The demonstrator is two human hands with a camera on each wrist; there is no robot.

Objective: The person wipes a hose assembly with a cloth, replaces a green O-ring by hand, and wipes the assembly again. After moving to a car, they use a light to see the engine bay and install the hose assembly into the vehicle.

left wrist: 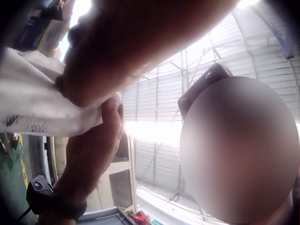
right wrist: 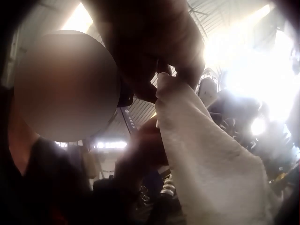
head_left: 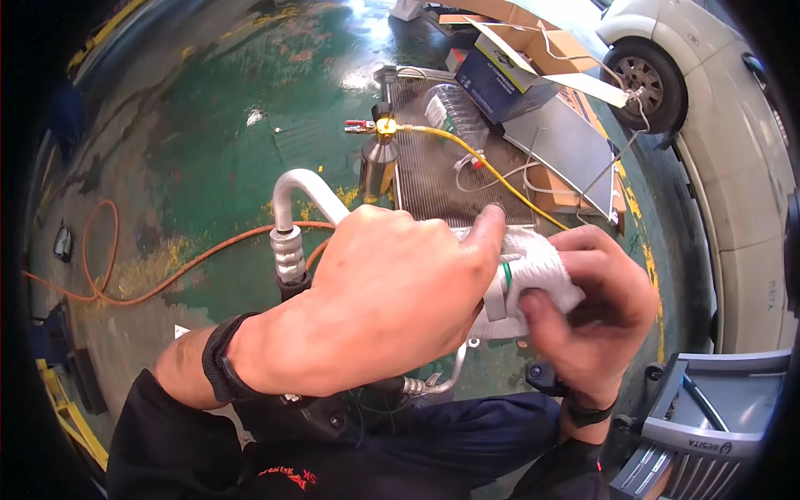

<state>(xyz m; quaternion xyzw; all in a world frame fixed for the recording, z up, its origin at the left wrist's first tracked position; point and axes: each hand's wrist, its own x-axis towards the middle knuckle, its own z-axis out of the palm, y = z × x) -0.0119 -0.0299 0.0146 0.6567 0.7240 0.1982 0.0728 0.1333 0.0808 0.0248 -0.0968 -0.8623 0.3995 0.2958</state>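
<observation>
My left hand (head_left: 392, 287) grips a bent aluminium pipe (head_left: 307, 183) near its end, fingers mostly hidden behind the back of the hand. A crimped metal sleeve (head_left: 288, 254) joins that pipe to a black hose on the left. Right of the left thumb a metal end fitting (head_left: 495, 300) shows, with a green O-ring (head_left: 507, 275) around it. My right hand (head_left: 612, 292) pinches a white cloth (head_left: 546, 265) wrapped about this fitting, thumb in front. In the right wrist view the cloth (right wrist: 211, 159) hangs from the fingers; it also spreads out in the left wrist view.
Ahead on the floor lies a finned radiator-like panel (head_left: 417, 183), bearing a metal canister (head_left: 380, 162) with a yellow hose (head_left: 500, 175) and a clear plastic bottle. A blue box (head_left: 500, 79) stands behind. An orange hose (head_left: 192, 260) crosses left; a grey tool cart (head_left: 725, 400) and car (head_left: 725, 167) stand right.
</observation>
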